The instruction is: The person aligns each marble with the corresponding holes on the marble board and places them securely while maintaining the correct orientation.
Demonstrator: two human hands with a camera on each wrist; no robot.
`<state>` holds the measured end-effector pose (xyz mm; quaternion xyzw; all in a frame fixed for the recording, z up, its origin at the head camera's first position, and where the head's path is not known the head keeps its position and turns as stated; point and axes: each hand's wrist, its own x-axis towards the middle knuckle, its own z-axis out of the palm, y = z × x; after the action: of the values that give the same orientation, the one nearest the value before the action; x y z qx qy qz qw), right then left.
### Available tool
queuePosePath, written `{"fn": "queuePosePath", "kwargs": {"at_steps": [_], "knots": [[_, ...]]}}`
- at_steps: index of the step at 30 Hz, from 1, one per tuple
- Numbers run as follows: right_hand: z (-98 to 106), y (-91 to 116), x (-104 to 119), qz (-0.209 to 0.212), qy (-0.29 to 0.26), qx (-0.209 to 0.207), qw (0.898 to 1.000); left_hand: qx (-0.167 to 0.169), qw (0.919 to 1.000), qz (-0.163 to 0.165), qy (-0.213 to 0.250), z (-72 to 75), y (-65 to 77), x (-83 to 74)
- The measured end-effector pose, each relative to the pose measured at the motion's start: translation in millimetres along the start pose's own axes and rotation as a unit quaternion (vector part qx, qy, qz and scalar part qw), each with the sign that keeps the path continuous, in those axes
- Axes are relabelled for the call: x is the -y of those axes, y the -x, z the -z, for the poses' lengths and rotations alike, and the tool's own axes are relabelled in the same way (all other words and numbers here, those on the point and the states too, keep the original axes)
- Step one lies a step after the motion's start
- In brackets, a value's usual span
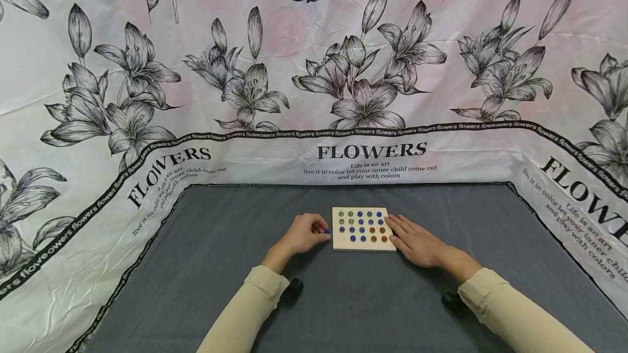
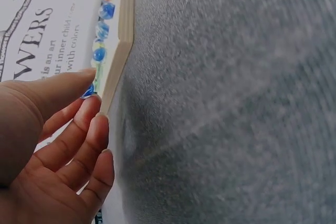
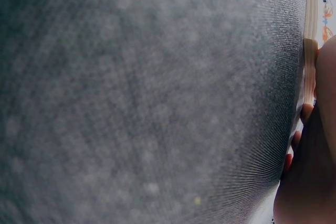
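A pale wooden board (image 1: 358,247) lies on the grey cloth, its dimples holding rows of glass marbles. Green marbles (image 1: 345,218) fill the upper left, blue ones run across the middle and upper right, and orange-red marbles (image 1: 378,234) sit at the lower right. One dimple (image 1: 342,238) at the near left corner holds no marble. Just off the board's left edge, my left hand (image 1: 305,233) pinches a blue marble (image 2: 88,92) between thumb and fingertips. My right hand (image 1: 417,241) rests against the board's right edge with fingers extended; its fingertips are partly hidden in the right wrist view.
Grey cloth (image 1: 221,244) covers the table around the board. Behind and at the sides hangs a white sheet (image 1: 260,162) printed with lilies and lettering. Dark wrist-camera parts (image 1: 293,290) show beneath both forearms.
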<state>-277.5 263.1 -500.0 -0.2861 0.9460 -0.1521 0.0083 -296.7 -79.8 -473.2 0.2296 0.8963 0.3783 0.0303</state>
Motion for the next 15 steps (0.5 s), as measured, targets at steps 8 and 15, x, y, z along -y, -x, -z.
{"fn": "queuePosePath", "kwargs": {"at_steps": [8, 15], "knots": [[-2, -1, -2, -0.012, 0.002, 0.007, 1.0, 0.0, 1.0, -0.009, 0.002, -0.5, 2.1, -8.9], [0, 0, 1, -0.01, 0.001, 0.006, 1.0, 0.006, 0.9998, -0.019, 0.008, -3.4, 0.0, -12.8]]}}
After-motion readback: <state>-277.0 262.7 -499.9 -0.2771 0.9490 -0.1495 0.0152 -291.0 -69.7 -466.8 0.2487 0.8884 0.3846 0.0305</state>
